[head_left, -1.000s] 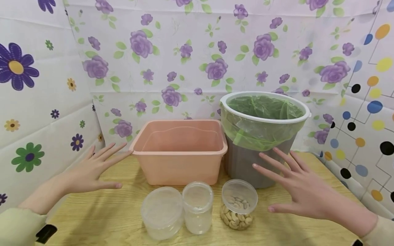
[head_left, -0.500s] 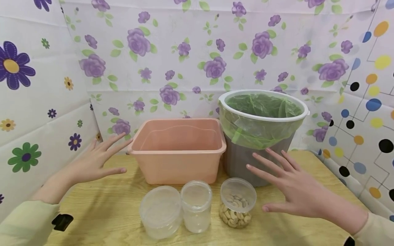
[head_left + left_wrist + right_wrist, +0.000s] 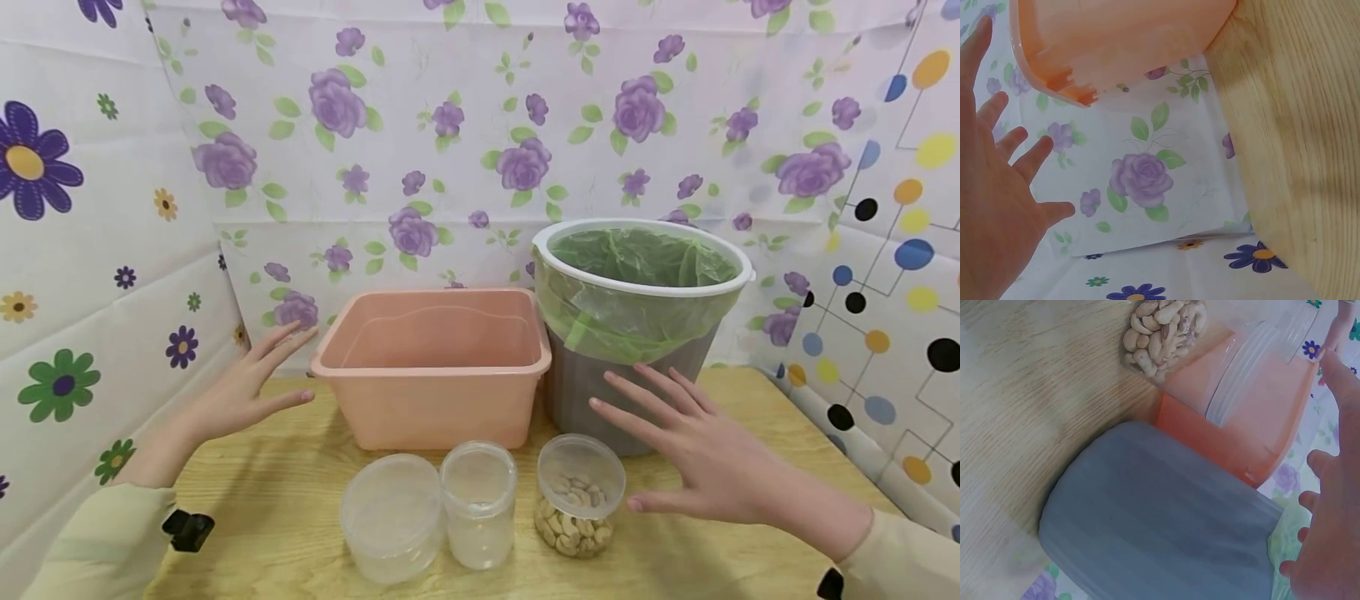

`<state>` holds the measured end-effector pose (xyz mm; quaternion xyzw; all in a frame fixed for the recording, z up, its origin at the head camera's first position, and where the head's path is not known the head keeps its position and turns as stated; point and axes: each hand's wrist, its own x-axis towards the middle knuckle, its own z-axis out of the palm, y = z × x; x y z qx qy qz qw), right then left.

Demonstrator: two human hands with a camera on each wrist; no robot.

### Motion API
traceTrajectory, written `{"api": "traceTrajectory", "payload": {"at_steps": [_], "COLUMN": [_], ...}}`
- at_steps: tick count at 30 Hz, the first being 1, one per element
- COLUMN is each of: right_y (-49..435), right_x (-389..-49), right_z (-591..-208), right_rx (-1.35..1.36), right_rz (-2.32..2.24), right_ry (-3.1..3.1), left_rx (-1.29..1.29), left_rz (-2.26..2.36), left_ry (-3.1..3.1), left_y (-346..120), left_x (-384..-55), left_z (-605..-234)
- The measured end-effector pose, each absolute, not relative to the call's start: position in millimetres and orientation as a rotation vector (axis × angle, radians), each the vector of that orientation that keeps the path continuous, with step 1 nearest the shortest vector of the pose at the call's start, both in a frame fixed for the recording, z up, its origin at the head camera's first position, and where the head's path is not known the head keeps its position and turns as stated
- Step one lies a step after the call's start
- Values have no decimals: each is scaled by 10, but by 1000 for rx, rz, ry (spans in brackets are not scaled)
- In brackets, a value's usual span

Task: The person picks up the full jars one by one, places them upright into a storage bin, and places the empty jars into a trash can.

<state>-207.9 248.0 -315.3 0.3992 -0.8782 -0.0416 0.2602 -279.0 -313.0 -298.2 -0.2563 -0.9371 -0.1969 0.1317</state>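
My left hand (image 3: 238, 396) hovers over the left side of the table with fingers spread, holding nothing, left of a pink plastic basin (image 3: 435, 408). Its spread fingers also show in the left wrist view. My right hand (image 3: 708, 454) is held out with spread fingers, just right of a clear lidded jar of cashews (image 3: 573, 529); nothing is in it. Left of that jar stand a tall narrow clear jar (image 3: 480, 533) and a wider, low clear tub (image 3: 392, 533); both look empty. The cashews (image 3: 1160, 334) show closely in the right wrist view.
Behind the jars, beside the basin, stands a grey bin (image 3: 592, 400) with a white rim and a green liner bag (image 3: 637, 321) folded over it. Everything stands on a wood-grain table (image 3: 277, 517). Floral sheeting (image 3: 465, 167) hangs at the back, with patterned sheets on both sides.
My left hand has moved slightly to the right, its arm swinging inward. My right hand has drifted left, closer to the cashew jar. The containers stand as before; the head view has shifted slightly.
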Motion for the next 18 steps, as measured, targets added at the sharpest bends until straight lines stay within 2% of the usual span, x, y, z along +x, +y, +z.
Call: {"api": "traceTrajectory", "payload": {"at_steps": [18], "right_y": [2377], "right_x": [-2129], "right_z": [-3256], "right_rx": [1081], "right_rz": [-34], "right_ry": [-2520], "left_rx": [-599], "left_rz": [-853], "left_ry": [-2694], "left_y": [-2948], "left_x": [-2933], "left_z": [-3173]}}
